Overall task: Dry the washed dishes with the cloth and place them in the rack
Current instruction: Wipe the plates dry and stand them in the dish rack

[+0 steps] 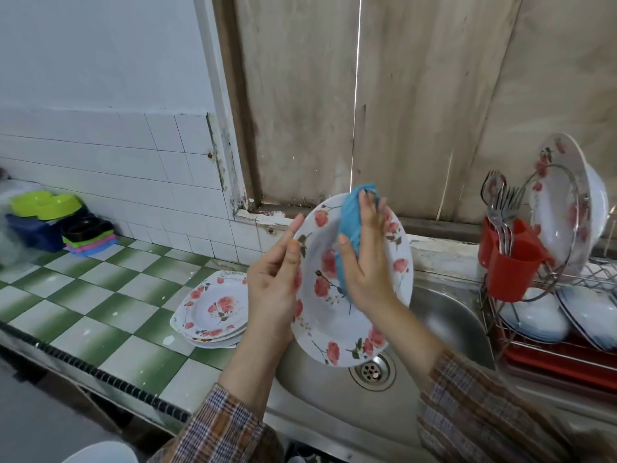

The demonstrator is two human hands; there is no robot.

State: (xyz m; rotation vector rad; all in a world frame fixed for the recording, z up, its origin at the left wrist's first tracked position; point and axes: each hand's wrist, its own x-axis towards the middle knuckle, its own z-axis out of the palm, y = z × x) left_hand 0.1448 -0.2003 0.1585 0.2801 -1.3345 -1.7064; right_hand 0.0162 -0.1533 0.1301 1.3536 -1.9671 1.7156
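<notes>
Two grips, both clamped: my left hand (273, 282) pinches the floral plate (320, 315) by its rim, my right hand (367, 262) clasps the blue cloth (350, 225) against its face, above the sink (444, 315). Stacked plates (213, 309) lie left of the sink, the rack (597, 274) right.

Background only:
- Green-and-white checkered tile counter (100, 295) ran left of the stainless steel sink (444, 315), round metal drain (372, 370) at the basin bottom.
- White tiled wall (100, 155) behind the counter, weathered wooden panel (417, 95) behind the sink.
- Far left on the counter: lime-green plastic containers (46, 204) atop a dark blue plastic tub (33, 233).
- Just beside it, a black bowl (85, 227) sat on a stack of pastel plastic pieces (95, 245).
</notes>
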